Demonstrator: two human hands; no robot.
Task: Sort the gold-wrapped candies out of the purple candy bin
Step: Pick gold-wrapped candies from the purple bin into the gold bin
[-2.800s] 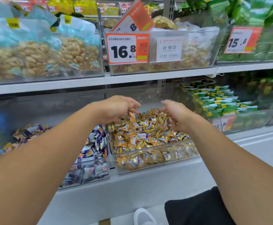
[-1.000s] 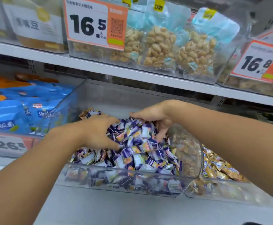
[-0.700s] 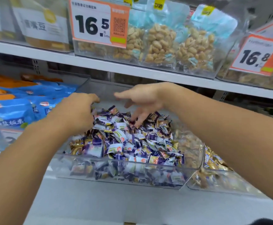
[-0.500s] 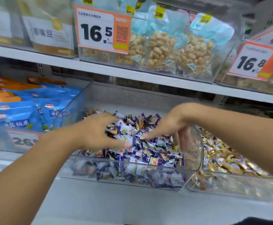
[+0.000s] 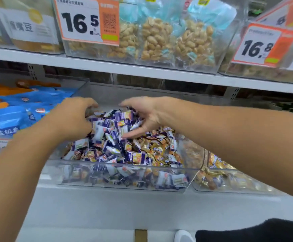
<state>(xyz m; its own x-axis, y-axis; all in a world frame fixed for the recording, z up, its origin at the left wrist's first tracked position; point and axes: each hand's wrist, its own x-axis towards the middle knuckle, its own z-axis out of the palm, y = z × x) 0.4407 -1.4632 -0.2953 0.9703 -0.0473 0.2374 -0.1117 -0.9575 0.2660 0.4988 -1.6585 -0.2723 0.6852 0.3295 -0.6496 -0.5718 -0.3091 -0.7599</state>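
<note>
Up top, an orange-and-white price tag [image 5: 89, 21] reads 16.5 with a QR code, and a second tag [image 5: 262, 45] off to the right reads 16.8; the small print on both is too blurred to read. Bags of peanuts [image 5: 156, 39] sit behind the first tag. Down on the lower shelf, the clear bin [image 5: 121, 175] holds a heap of purple candies [image 5: 110, 130], wrappers pointing every which way, no common direction. Gold candies [image 5: 152, 147] lie mixed in on the heap's right side, near the bin's right wall, also jumbled at all angles. Left hand [image 5: 72, 117] is on the left of the heap, fingers curled down into the candies; whether they pinch one, can't tell. Right hand [image 5: 147, 116] is cupped against the heap's right side, fingers loosely spread and touching purple wrappers, thumb toward the back. Blue packets [image 5: 11, 117] with white Chinese writing fill the neighbouring bin on the left. More gold candies sit in the second bin [image 5: 229, 182] at right.
</note>
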